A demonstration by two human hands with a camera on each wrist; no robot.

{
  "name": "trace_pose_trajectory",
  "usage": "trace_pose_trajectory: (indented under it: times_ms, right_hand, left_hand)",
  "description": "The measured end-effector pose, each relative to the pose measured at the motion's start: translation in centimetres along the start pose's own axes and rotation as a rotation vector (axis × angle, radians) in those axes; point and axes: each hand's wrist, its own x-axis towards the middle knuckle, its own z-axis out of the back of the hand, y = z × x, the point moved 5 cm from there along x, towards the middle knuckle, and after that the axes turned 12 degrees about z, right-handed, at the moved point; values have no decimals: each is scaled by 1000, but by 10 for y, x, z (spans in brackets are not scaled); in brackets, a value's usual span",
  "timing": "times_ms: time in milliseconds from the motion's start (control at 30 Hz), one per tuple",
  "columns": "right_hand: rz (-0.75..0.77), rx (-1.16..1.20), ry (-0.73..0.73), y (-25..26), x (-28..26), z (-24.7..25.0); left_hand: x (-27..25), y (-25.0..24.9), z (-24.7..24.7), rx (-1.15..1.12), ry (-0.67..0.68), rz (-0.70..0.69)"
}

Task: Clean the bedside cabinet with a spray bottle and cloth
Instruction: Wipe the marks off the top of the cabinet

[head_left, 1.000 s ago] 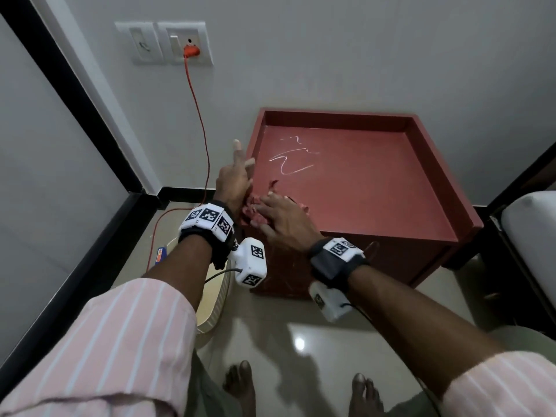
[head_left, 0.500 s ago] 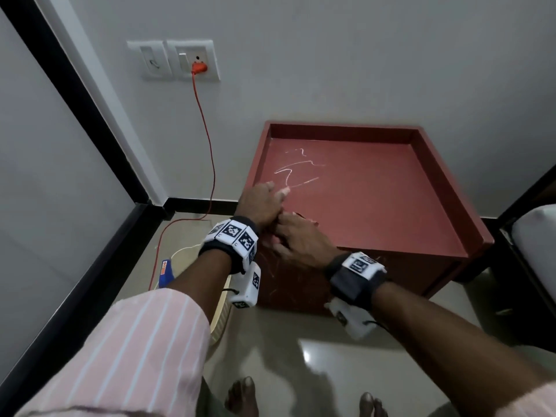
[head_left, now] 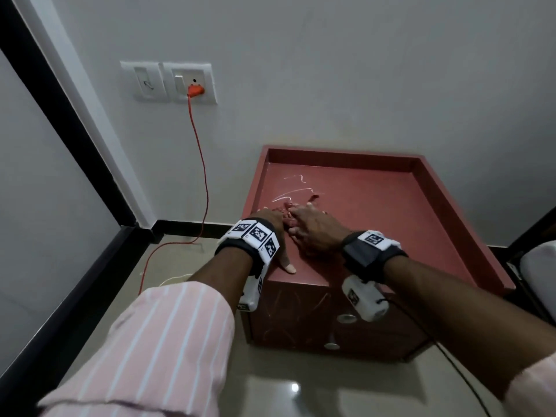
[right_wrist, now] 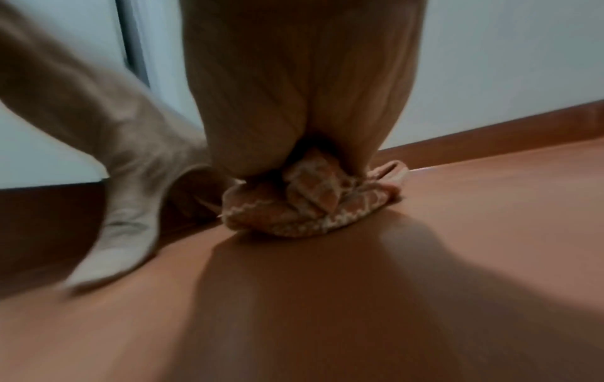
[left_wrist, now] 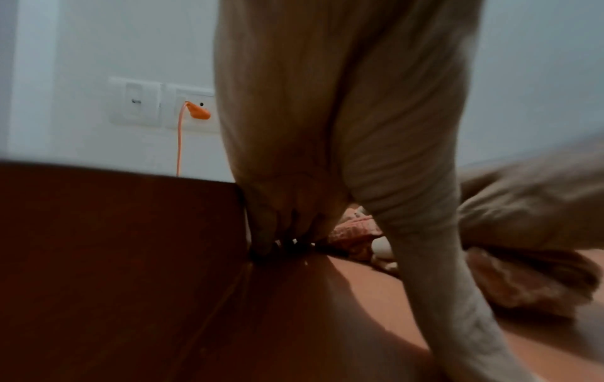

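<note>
The red bedside cabinet (head_left: pixel 391 236) has a raised rim and white streaks (head_left: pixel 293 189) on its top near the back left. Both hands are on the top near its front left. My right hand (head_left: pixel 316 230) grips a bunched reddish checked cloth (right_wrist: pixel 304 204) and holds it down on the surface just short of the streaks. My left hand (head_left: pixel 269 221) lies beside it against the left rim. Its fingertips (left_wrist: pixel 278 237) press on the wood and its thumb (head_left: pixel 287 264) points back. A bit of cloth (head_left: pixel 285 216) shows between the hands. No spray bottle is in view.
An orange plug (head_left: pixel 195 91) sits in the wall socket, and its cord (head_left: pixel 204 182) hangs to the tiled floor left of the cabinet. A white cable (head_left: pixel 174 279) lies there too. A white cushioned edge (head_left: pixel 538 266) stands at the right. The cabinet front carries round knobs (head_left: pixel 332 345).
Both hands have moved from the cabinet's front left corner further onto the top, bringing the cloth closer to the white streaks. The left hand has come off the rim and down onto the surface.
</note>
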Motion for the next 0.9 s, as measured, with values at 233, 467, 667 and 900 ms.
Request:
trace_pose_trajectory:
  times_ms: [233,467,667,900]
  right_hand:
    - [-483,-137,-97,-68,32,28]
    - [-69,-5,32,-59,74,29]
    - [-299,-213,-56,-71,119,22]
    - [-318,-242,49,-76,163,41]
  left_hand:
    - [16,-8,12,-26,-75,-39]
    - [37,-7,12,-48,-44,-37]
    - [52,-9,10,-9,-79,-34]
    - [60,-9,7,37,-92,-19]
